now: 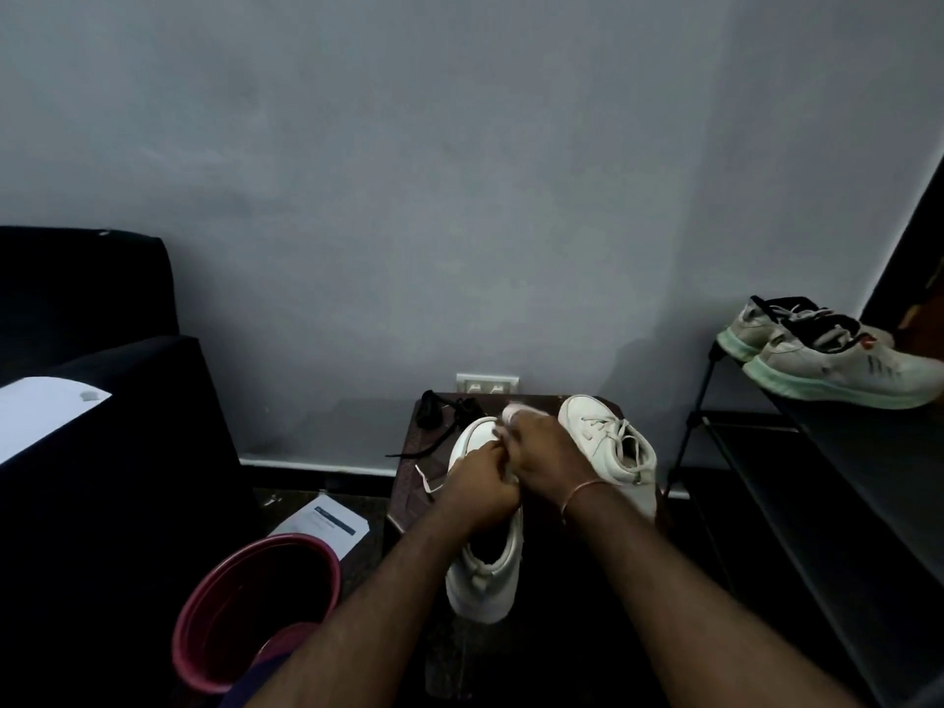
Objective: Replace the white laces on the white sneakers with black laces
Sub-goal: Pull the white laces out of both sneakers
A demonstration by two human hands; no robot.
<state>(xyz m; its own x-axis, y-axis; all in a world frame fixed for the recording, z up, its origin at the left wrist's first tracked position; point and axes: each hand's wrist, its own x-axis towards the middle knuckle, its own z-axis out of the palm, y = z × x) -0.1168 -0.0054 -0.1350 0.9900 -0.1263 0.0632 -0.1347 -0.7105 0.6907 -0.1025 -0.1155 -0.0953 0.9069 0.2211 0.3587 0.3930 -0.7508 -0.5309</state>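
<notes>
Two white sneakers stand on a small dark table [408, 503]. The near sneaker [485, 569] points away from me, its heel toward me. My left hand [477, 482] and my right hand [546, 452] meet over its lace area, both pinching the white lace [426, 480], whose loose end trails off the shoe's left side. The second sneaker [613, 447] sits to the right, still laced in white. Black laces [439, 416] lie bunched at the table's far left corner. My hands hide the near shoe's eyelets.
A pink bucket [255, 605] stands on the floor at the lower left, with papers [327, 526] behind it. A dark sofa [102, 401] fills the left. A black shoe rack [843, 477] at the right carries a pair of grey sneakers [827, 360].
</notes>
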